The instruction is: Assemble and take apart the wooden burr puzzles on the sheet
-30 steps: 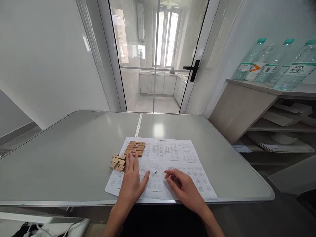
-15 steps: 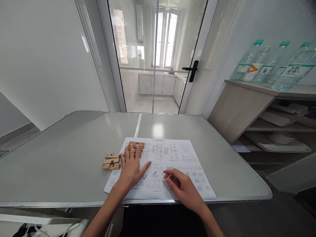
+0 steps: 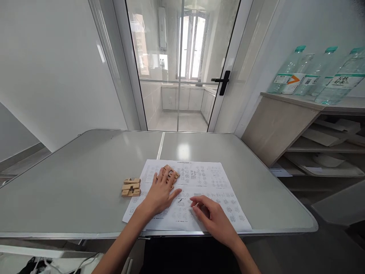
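Note:
My left hand (image 3: 160,194) lies with its fingers spread over a group of notched wooden puzzle pieces (image 3: 170,170), which it partly hides. These pieces sit tilted on the upper left of a printed paper sheet (image 3: 211,179) covered in small line drawings. Just left of the sheet's edge, a second group of lighter notched wooden pieces (image 3: 131,188) rests on the table, apart from my hand. My right hand (image 3: 211,217) hovers at or rests on the lower part of the paper, fingers curled, thumb and forefinger slightly apart, with nothing visible between them.
The grey table (image 3: 71,182) has a rounded right corner. Behind it stands a glass door with a black handle (image 3: 224,82). To the right, several clear bottles (image 3: 308,76) stand on a wooden shelf unit (image 3: 285,125). Cables (image 3: 82,262) lie below at the lower left.
My left hand has slid the covered wooden pieces right across the paper, and they have turned from straight to slanted. The right hand has stayed nearly still.

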Demonstrator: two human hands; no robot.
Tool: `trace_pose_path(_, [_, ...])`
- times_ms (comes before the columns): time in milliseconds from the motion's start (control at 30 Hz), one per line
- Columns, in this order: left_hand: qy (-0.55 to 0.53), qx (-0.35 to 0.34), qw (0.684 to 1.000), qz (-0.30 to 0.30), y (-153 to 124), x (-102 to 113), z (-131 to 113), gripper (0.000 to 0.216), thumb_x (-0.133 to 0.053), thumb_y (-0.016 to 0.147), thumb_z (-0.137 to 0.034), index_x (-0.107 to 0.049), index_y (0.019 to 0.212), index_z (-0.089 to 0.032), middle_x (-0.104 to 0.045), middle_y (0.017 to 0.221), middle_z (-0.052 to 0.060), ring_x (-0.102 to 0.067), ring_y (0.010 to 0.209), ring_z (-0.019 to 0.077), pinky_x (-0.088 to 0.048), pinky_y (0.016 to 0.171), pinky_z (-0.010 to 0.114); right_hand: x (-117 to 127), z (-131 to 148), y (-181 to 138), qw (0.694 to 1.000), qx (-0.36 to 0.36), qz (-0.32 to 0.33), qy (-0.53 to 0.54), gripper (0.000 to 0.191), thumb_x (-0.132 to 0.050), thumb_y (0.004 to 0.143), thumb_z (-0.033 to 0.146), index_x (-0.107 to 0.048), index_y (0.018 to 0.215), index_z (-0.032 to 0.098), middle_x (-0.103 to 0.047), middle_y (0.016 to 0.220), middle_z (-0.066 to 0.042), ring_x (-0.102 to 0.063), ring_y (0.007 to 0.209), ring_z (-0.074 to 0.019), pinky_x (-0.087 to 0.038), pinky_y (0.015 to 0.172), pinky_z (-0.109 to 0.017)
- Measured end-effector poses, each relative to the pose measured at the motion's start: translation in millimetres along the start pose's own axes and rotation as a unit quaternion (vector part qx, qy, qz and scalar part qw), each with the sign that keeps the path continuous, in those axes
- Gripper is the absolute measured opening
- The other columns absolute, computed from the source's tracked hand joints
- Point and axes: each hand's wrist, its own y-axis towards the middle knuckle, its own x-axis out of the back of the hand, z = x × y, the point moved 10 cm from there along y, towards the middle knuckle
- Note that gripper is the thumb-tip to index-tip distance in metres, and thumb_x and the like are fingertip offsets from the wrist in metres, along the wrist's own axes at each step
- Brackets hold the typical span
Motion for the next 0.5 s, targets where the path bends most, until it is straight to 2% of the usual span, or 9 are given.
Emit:
trace_pose_path(100, [-0.029, -0.051, 0.998, 0.0, -8.6, 3.2, -23.5, 0.065, -0.046, 0.106, -0.056, -0.037, 0.164, -0.029, -0.022, 0.176, 0.012, -0.016, 0.163, 0.036, -0.023, 0.128, 0.064, 0.0, -1.0, 0.1, 1.0, 0.008, -0.007, 0.001, 0.034, -0.053, 0.106, 0.045, -0.07, 0.125, 0.023, -0.076, 0.107, -0.007, -0.067, 0.084, -0.0207, -0.054, 0.07, -0.033])
trace_pose_path(233, [-0.073, -0.095, 0.992, 0.028, -18.0, 9.9, -50.5, 0.062, -0.046, 0.107, -0.053, -0.035, 0.165, -0.032, -0.03, 0.174, 0.007, -0.019, 0.163, 0.0309, -0.024, 0.131, 0.058, 1.4, -2.2, -0.4, 1.0, 0.011, -0.019, 0.004, 0.036, -0.053, 0.106, 0.047, -0.071, 0.125, 0.022, -0.076, 0.103, -0.007, -0.068, 0.081, -0.0205, -0.055, 0.07, -0.032])
trace_pose_path(400, [-0.148, -0.132, 0.98, 0.035, -29.3, 26.7, -76.7, 0.079, -0.061, 0.101, -0.051, -0.024, 0.168, -0.032, -0.038, 0.17, 0.007, -0.028, 0.161, 0.03, -0.034, 0.129, 0.054, 14.3, -11.0, -1.1, 0.997, -0.015, -0.081, 0.0, 0.036, -0.051, 0.107, 0.048, -0.071, 0.118, 0.021, -0.074, 0.105, -0.01, -0.068, 0.082, -0.0217, -0.056, 0.071, -0.033])
trace_pose_path(500, [-0.176, -0.138, 0.974, 0.024, -35.8, 29.4, -85.4, 0.085, -0.066, 0.099, -0.046, -0.019, 0.169, -0.035, -0.039, 0.17, 0.008, -0.036, 0.157, 0.0307, -0.041, 0.126, 0.053, 21.3, -12.6, -1.6, 0.992, -0.006, -0.118, -0.033, 0.032, -0.051, 0.107, 0.046, -0.07, 0.116, 0.022, -0.071, 0.113, -0.011, -0.069, 0.093, -0.0243, -0.059, 0.08, -0.036])
